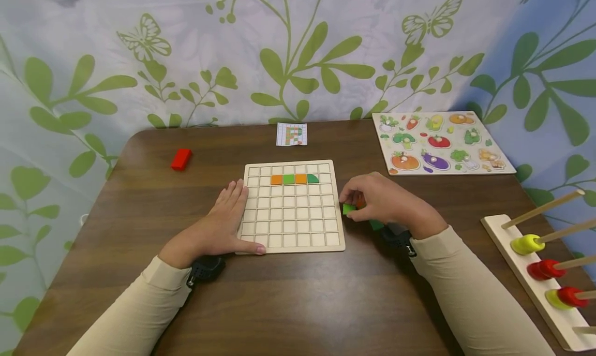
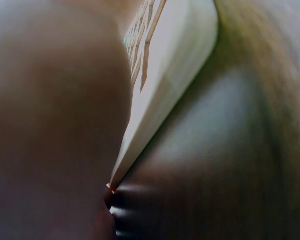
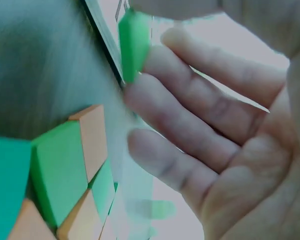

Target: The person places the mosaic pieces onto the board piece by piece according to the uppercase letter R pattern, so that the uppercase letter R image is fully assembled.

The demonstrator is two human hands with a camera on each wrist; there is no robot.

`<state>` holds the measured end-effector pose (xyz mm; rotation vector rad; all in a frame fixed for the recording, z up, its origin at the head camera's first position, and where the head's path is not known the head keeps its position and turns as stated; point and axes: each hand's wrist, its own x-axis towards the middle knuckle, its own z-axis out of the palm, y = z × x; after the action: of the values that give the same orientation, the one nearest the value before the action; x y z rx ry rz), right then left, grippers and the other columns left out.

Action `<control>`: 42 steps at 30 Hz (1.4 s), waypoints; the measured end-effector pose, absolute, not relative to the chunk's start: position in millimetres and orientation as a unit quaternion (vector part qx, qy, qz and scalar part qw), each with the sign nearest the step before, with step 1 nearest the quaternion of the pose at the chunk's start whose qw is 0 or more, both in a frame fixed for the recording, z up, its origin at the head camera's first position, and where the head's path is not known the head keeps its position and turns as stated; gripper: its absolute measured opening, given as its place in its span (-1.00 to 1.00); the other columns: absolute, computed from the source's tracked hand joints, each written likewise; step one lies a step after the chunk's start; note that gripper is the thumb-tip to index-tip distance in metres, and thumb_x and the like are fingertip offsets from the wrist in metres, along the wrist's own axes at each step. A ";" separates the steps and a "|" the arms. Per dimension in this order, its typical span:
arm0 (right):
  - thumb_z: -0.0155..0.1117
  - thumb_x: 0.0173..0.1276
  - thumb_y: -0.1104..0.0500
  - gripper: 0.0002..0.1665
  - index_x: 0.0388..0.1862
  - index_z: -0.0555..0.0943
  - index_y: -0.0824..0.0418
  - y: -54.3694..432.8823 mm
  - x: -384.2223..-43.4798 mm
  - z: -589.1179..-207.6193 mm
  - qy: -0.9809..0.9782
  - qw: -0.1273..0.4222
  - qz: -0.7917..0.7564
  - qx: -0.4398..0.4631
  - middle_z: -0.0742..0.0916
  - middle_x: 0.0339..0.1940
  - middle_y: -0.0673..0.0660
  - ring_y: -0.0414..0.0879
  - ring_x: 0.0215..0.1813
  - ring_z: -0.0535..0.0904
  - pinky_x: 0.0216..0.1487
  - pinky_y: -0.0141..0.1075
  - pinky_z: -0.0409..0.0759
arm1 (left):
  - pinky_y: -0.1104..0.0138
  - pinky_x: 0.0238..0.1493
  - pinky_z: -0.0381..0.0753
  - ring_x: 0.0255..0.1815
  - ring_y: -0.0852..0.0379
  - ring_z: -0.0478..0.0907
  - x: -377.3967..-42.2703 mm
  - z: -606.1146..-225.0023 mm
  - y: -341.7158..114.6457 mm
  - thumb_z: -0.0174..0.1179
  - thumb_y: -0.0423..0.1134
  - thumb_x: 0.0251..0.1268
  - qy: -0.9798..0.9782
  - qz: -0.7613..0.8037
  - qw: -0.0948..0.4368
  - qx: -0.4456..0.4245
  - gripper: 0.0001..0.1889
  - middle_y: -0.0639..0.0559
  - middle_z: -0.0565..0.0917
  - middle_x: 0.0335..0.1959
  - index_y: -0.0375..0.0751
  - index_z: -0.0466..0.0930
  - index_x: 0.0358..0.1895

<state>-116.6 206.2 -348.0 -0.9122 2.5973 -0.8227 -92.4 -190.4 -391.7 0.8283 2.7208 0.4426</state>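
A square wooden grid board [image 1: 288, 211] lies on the table. Along its second row sit an orange tile [image 1: 277, 180], a light green tile [image 1: 289, 179], another orange tile [image 1: 301, 178] and a dark green rounded piece [image 1: 313, 178]. My left hand [image 1: 219, 224] rests at the board's left edge, fingers extended, thumb over the lower left corner. Beside the right edge, my right hand [image 1: 384, 201] pinches a light green square tile [image 3: 134, 45] between thumb and fingertips. More pieces lie by that hand, among them a green tile [image 3: 60, 170] and a teal piece [image 3: 7, 180], partly hidden in the head view.
A small pattern card [image 1: 292, 134] lies behind the board. The red block [image 1: 181, 159] is at the back left. At the back right lies a vegetable puzzle board [image 1: 382, 138]; in front of it stands a wooden peg stand [image 1: 521, 257] with yellow and red rings.
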 end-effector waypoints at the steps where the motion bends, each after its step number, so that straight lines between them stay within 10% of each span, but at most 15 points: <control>1: 0.59 0.23 0.31 -0.75 -0.12 0.76 0.20 205.3 -117.8 -347.8 0.897 0.124 -0.286 -0.313 0.74 -0.21 -0.03 -0.08 -0.20 0.68 -0.10 -0.11 0.71 | -0.08 0.60 -0.33 0.69 -0.26 -0.45 -92.9 -392.1 -190.1 0.25 0.73 -0.09 0.937 0.153 0.131 0.286 0.61 -0.37 -0.32 0.70 -0.49 -0.31 0.67; 42: 0.56 0.32 0.36 -0.72 0.00 0.81 0.25 138.7 -141.2 -362.5 0.908 0.043 -0.294 -0.295 0.82 -0.07 0.10 0.00 0.02 0.75 0.06 -0.15 0.68 | -0.10 0.60 -0.34 0.69 -0.27 -0.44 -92.0 -391.2 -191.7 0.28 0.70 -0.07 0.935 0.156 0.130 0.289 0.60 -0.38 -0.30 0.70 -0.52 -0.28 0.66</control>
<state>-141.2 138.7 -362.5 -0.9027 2.7764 -0.8988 -92.0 -191.7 -391.2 0.8410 2.7172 0.4546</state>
